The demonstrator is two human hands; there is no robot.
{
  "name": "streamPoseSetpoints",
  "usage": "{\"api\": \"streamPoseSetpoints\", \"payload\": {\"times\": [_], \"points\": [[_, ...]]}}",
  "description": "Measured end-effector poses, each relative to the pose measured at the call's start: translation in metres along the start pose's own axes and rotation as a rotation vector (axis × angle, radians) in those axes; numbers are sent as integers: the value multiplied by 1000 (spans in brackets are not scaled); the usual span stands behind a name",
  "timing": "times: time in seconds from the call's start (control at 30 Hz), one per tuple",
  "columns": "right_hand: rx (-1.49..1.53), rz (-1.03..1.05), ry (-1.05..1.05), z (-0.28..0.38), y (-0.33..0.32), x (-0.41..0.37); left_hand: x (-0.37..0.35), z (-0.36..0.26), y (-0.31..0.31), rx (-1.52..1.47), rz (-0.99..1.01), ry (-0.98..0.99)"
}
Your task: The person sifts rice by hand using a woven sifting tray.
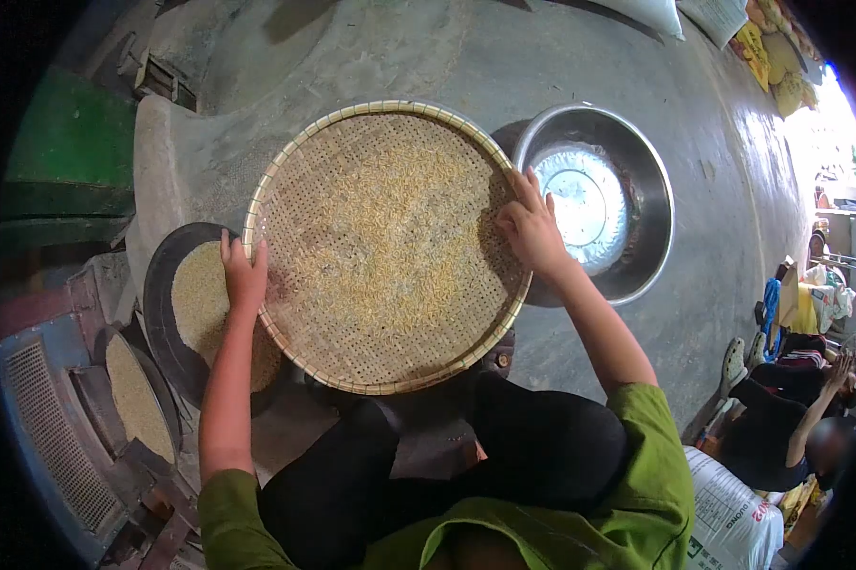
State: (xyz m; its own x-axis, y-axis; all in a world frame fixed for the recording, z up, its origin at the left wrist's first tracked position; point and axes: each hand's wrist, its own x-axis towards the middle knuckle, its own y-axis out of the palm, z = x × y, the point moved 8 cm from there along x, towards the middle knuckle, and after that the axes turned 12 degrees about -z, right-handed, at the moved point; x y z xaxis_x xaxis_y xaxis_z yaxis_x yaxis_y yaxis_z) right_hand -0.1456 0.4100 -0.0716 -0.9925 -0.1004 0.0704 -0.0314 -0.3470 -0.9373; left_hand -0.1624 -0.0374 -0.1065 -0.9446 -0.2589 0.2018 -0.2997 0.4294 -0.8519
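Note:
A round woven bamboo sieve [352,356] with small holes and a bound rim is held above my knees. A thin layer of pale yellow grain [399,237], which looks like rice, is spread over its middle. My left hand [245,274] is closed on the sieve's left rim. On the right side, my right hand [532,226] grips the rim, with fingers reaching over its inner side. Just right of the sieve stands a shiny metal basin [652,228], its bottom bare. Partly under my left forearm is a dark round pan [162,275] of similar grain.
Another dark pan [162,388] of grain stands at the lower left, beside a blue machine with a mesh panel [56,418]. A green metal box [72,142] is at the left. A person [770,427] sits at the right, near a white sack [732,503]. Sacks lie along the top right.

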Motion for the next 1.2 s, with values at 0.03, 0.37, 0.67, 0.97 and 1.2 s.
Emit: {"api": "streamPoseSetpoints", "payload": {"times": [0.03,0.37,0.67,0.97,1.2], "points": [[15,-17,-12,1,-4,3,0,-1,0,2,-9,12],[31,25,-133,11,7,5,0,2,2,25,11,13],[-106,87,-206,16,14,5,0,3,2,42,24,-23],[133,-118,-47,-17,-20,10,1,2,2,67,11,10],[16,-356,156,-96,-48,0,0,2,1,39,8,9]]}}
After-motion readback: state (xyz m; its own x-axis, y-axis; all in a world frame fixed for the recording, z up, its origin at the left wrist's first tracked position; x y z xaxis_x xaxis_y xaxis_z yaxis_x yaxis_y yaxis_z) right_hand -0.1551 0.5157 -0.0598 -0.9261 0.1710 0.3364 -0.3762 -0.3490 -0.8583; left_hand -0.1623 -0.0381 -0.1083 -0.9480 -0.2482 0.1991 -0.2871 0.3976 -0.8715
